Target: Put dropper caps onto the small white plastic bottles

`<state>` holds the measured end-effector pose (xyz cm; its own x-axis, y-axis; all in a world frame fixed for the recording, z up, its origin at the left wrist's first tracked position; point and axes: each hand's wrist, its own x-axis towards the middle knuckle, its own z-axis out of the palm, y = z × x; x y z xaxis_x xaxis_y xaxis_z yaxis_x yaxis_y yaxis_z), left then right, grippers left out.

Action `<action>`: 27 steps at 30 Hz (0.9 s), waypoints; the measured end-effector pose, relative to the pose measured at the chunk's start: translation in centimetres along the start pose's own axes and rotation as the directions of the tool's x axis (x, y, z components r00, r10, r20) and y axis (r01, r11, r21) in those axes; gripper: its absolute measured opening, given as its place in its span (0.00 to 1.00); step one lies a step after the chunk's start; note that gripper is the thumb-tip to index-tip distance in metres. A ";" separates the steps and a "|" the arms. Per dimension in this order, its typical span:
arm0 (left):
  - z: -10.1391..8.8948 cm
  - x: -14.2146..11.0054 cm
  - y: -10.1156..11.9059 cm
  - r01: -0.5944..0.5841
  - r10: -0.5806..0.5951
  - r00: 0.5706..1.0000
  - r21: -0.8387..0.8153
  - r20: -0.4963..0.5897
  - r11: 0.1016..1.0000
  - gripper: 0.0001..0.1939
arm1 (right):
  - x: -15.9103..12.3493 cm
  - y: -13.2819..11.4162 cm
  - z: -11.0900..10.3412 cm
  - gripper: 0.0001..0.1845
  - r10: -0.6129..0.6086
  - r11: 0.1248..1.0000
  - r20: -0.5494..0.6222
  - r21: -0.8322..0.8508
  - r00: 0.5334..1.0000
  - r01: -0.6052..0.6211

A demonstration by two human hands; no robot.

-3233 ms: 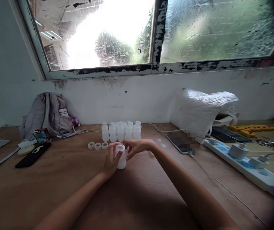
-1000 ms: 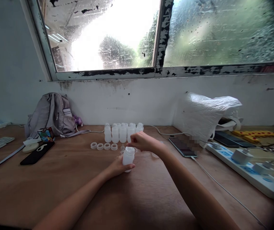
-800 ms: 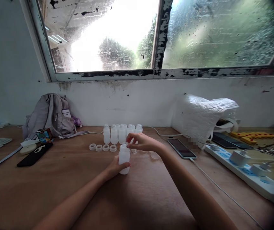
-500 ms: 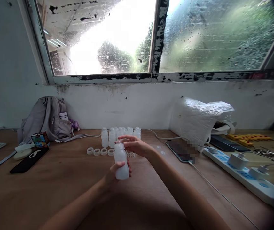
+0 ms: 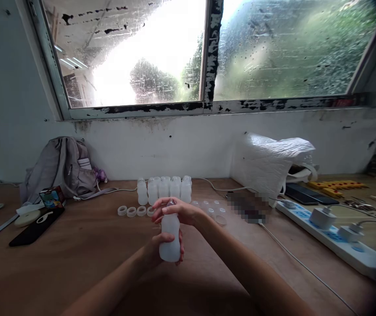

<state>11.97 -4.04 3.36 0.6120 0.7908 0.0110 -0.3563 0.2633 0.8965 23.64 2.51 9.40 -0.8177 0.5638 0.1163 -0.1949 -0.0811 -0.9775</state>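
Note:
My left hand [image 5: 155, 248] is wrapped round the lower body of a frosted white baby bottle [image 5: 170, 239], held upright above the table. My right hand [image 5: 183, 210] curls over the bottle's top from the right, its fingers closed round the neck. A clear tip, which looks like the teat, pokes up between the fingers; the collar is hidden. Behind my hands stands a row of several similar bottles [image 5: 164, 189]. In front of that row lie several white rings [image 5: 131, 212], partly covered by my right hand.
Small clear pieces [image 5: 211, 210] and a clear disc [image 5: 220, 220] lie right of my hands. A phone [image 5: 245, 208] with a cable, a power strip [image 5: 326, 237] and a white bag [image 5: 263, 162] are farther right. At left are a grey backpack [image 5: 59, 171] and a black flat case [image 5: 36, 226].
The bottle has come slightly nearer and right with both hands. My right hand has moved from beside the top to close round the neck. The camera view has shifted a little.

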 end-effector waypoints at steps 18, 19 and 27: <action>-0.9 1.3 -0.6 -0.093 0.240 0.903 0.382 -0.357 0.920 0.13 | 0.9 1.8 0.2 0.15 -0.128 0.991 -0.265 -0.080 0.956 0.110; -1.0 1.6 -0.6 -0.096 0.293 0.870 0.447 -0.397 0.889 0.14 | 1.0 1.9 0.2 0.15 -0.141 0.987 -0.287 -0.117 0.948 0.112; -1.3 0.4 0.3 0.063 -0.064 0.998 -0.040 -0.001 0.997 0.14 | 0.7 0.9 1.4 0.20 0.002 0.999 -0.302 0.042 0.953 0.012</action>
<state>11.20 -2.91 3.06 0.6329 0.7728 -0.0463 -0.3444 0.3346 0.8772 22.18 1.71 8.82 -0.6160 0.7857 0.0560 -0.2273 -0.1092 -0.9677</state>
